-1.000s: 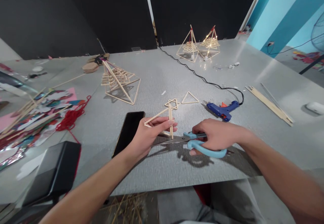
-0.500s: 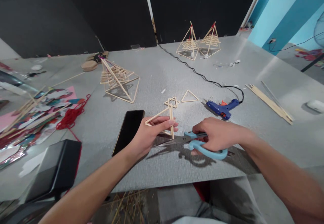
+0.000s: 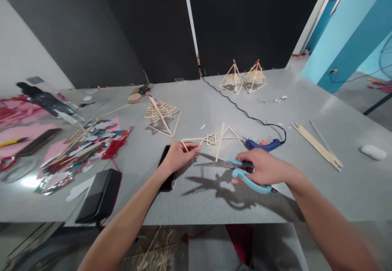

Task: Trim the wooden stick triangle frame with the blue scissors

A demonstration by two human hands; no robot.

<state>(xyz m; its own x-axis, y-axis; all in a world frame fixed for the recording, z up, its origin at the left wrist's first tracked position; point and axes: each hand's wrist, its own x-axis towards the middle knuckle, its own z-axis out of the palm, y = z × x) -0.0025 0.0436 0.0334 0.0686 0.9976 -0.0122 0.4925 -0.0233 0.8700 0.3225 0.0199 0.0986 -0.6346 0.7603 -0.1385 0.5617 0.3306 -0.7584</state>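
Note:
My left hand (image 3: 180,156) pinches a small triangle of thin wooden sticks (image 3: 192,140) above the table. In my right hand (image 3: 266,167) are scissors with light blue handles (image 3: 251,184), their blades apart and pointing left. A loose wooden stick (image 3: 219,142) stands almost upright in view just beyond the blades; whether it touches them or the table I cannot tell. Behind it lie a small six-pointed stick star (image 3: 210,139) and a flat stick triangle (image 3: 230,133). A phone (image 3: 167,182) is partly covered by my left hand.
A blue glue gun (image 3: 263,144) with a black cord lies beyond my right hand. Stick pyramids (image 3: 162,116) stand at left and at the back. Red yarn (image 3: 114,149) and paper scraps are on the left, near a black box (image 3: 99,195). Sticks (image 3: 318,146) lie right.
The loose stick, earlier held in my left hand against the triangle, is now apart from that hand. My left hand has drawn away from the scissors, and the view has tilted up.

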